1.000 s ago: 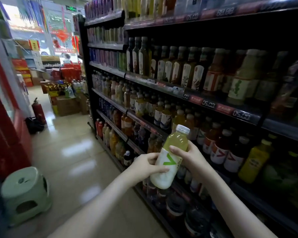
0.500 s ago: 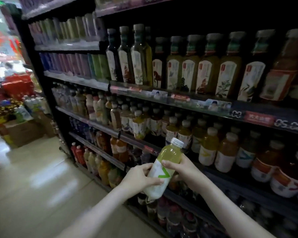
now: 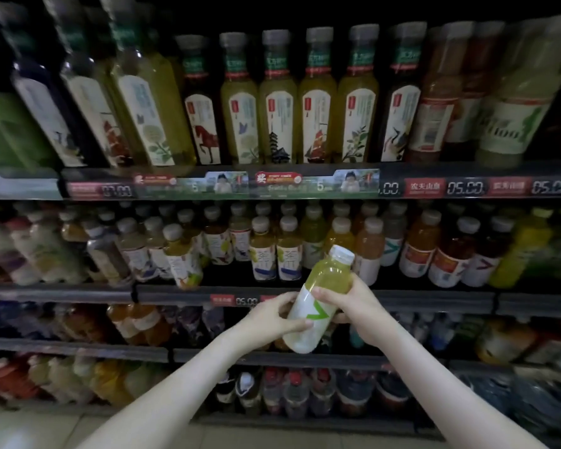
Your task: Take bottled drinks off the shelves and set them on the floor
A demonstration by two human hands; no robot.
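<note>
bare left forearm (image 3: 175,393), bare right forearm (image 3: 441,390)

The left hand (image 3: 272,319) and right hand (image 3: 353,306) partly hide the bottle (image 3: 329,277).

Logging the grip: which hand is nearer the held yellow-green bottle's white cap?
Right. The right hand grips the yellow-green plastic bottle just below its white cap; the left hand holds lower down.

Bottle (image 3: 318,303) tilted in front of shelves (image 3: 305,294), btwn left hand (image 3: 272,322) & right hand (image 3: 353,306); floor (image 3: 30,432) below.
</note>
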